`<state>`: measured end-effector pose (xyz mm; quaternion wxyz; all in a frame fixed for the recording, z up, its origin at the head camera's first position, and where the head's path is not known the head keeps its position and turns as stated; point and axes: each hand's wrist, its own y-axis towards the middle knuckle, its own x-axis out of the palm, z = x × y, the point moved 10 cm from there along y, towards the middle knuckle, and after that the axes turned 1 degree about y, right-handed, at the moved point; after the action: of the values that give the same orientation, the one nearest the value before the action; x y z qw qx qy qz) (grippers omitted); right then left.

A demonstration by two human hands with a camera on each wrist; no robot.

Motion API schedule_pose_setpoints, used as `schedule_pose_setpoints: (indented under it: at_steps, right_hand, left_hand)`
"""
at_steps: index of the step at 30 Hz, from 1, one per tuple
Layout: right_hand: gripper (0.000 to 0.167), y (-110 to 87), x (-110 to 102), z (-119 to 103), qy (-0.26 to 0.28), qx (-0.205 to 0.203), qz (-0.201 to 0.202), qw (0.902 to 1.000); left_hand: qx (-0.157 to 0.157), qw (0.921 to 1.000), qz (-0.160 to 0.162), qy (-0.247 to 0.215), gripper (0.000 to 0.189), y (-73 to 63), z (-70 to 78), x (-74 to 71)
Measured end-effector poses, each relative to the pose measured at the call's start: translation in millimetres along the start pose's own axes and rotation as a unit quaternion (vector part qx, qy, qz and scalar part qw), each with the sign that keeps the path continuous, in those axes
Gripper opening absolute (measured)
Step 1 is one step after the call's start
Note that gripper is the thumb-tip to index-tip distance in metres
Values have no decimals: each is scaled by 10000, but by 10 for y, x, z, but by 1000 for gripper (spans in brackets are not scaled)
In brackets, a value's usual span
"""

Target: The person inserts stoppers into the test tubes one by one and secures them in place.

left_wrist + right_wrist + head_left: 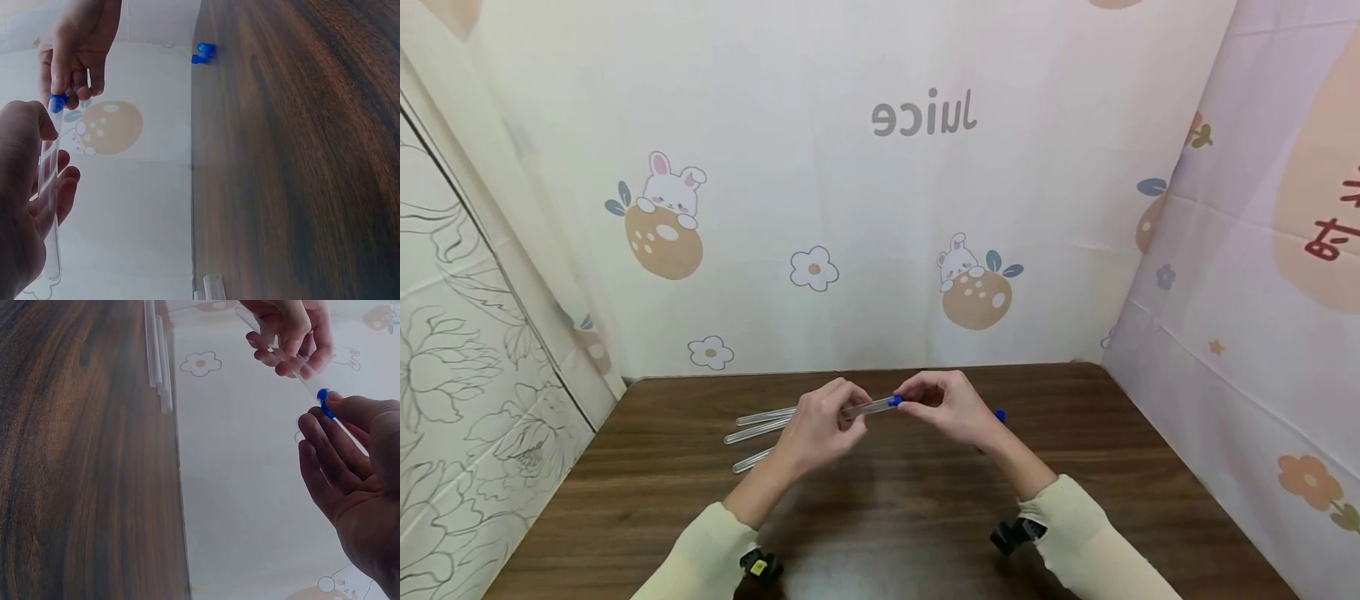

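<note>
My left hand (823,421) grips a clear test tube (871,407) above the table, its mouth end toward the right. At that end a blue cap (895,401) sits on the tube. Thumb and fingertips of my right hand (951,407) pinch the cap, as the right wrist view shows with the cap (325,403). Several more clear tubes (758,432) lie on the wood to the left, partly hidden by my left hand. Other blue caps (205,51) rest on the table, mostly behind my right hand in the head view.
A dark wooden table (880,533) lies under both hands. Printed cloth (865,192) hangs behind its far edge, and another printed cloth (1225,275) runs along the right side. At the left stands a panel with flower line drawings (467,350).
</note>
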<state>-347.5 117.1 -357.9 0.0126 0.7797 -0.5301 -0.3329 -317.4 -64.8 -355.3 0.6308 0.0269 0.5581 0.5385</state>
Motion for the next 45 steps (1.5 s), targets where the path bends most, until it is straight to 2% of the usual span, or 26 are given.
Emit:
schedule_pose_setpoints:
  at_steps: [7, 12, 22, 29, 33, 41, 45]
  right_hand:
    - [13, -32, -50, 44, -23, -19, 125, 9999]
    - [12, -41, -81, 65, -23, 11, 162, 9999]
    - [13, -30, -85, 50, 61, -91, 121, 9999]
    - [33, -56, -102, 65, 129, -75, -89, 9998]
    - [39, -82, -178, 114, -29, -12, -80, 10000]
    - [36, -156, -392, 226, -306, 114, 72, 9994]
    - [35, -179, -518, 269, -329, 106, 177, 9992]
  left_hand:
    - [-85, 9999, -58, -53, 19, -25, -42, -28]
    - [11, 9999, 22, 137, 19, -37, -46, -70]
    - [4, 9993, -41, 373, 21, -39, -55, -97]
    - [-11, 9989, -44, 462, 21, -48, -58, -130]
    - [13, 9985, 49, 552, 21, -84, -87, -185]
    - [-114, 9978, 17, 649, 21, -160, -203, -287]
    - [-185, 9971, 116, 731, 21, -183, -273, -367]
